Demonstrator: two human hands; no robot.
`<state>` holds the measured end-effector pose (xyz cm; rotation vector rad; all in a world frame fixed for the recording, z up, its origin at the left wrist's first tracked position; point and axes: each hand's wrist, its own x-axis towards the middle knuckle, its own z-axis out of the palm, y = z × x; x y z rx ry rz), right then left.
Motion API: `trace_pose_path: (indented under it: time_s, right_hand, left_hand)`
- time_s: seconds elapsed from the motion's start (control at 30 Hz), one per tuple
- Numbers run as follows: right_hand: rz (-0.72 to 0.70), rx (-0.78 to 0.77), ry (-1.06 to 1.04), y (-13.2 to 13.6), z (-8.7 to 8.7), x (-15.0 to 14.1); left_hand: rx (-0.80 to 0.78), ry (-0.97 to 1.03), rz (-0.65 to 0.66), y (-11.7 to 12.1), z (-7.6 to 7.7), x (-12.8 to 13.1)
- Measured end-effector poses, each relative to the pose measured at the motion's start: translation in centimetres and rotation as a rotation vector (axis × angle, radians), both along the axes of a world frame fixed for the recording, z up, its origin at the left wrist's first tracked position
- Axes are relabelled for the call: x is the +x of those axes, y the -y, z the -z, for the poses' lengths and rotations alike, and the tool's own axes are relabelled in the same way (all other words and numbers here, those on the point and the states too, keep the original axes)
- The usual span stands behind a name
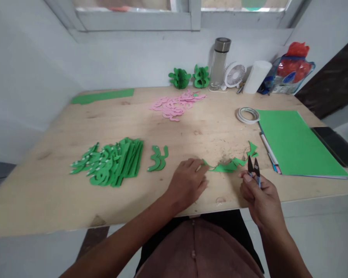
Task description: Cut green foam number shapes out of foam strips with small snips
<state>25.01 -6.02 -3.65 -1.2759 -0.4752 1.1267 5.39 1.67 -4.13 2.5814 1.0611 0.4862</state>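
One small pair of snips [256, 170] is in the R hand [261, 200], grip clamped on the handles, dark blades apart in a V, tips pointing away from the person. L hand [188, 181] is palm down, fingertips at the L end of the green scraps [227, 166]; can't tell if its grip is pinching a piece or only touching. Scraps lie btwn the hands on the wooden tabletop [60, 208], w/ a few bits just past the snips' tips.

Near the L hand, to its L: wavy green cutouts [161, 162], overlapping. Further L: big green pile [116, 162], some pcs w/ white marks. Pink cutouts [176, 104] heaped toward the back; green strip [104, 96] at back L.

R side: green sheets [295, 143], tape roll [248, 121] by their corner, white pen [269, 148] along the L edge.

Back, L to R: 2 green paper figures [179, 79], glass bottle [219, 63], white fan [234, 74], white roll [257, 77], bag w/ red contents [292, 73].
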Motion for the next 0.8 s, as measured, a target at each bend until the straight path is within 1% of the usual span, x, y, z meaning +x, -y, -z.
trace_pose_path:
  time_s: [0.07,0.17,0.27,0.4,0.5,0.63,0.73,0.8]
  right_hand:
    - [-0.017,0.007,0.000,-0.3,0.0,-0.4]
    - [-0.033,0.022,0.006,-0.5,-0.2,-0.8]
    - [-0.047,0.008,0.012,-0.4,-0.3,-0.9]
    - [-0.028,-0.016,0.026,0.2,0.0,-0.7]
    - [-0.024,-0.025,0.034,0.5,0.1,-0.6]
    - [-0.025,-0.025,0.040,0.7,-0.1,-0.5]
    - [-0.012,-0.022,0.046,0.7,-0.4,-0.6]
    - [-0.011,-0.023,0.054,0.7,-0.3,-0.6]
  left_hand:
    - [0.016,-0.156,0.090,0.7,-0.4,-2.1]
    - [0.049,-0.257,0.220,1.2,-0.9,-3.7]
    - [0.092,-0.317,0.251,1.2,-1.4,-4.1]
    - [0.157,-0.369,0.268,0.7,-1.5,-3.6]
    - [0.211,-0.364,0.284,0.5,-1.0,-2.7]
    - [0.266,-0.329,0.299,-0.1,-0.6,-1.3]
    - [0.273,-0.274,0.288,-0.5,-1.0,-0.6]
    - [0.258,-0.235,0.231,-0.6,-1.5,-0.7]
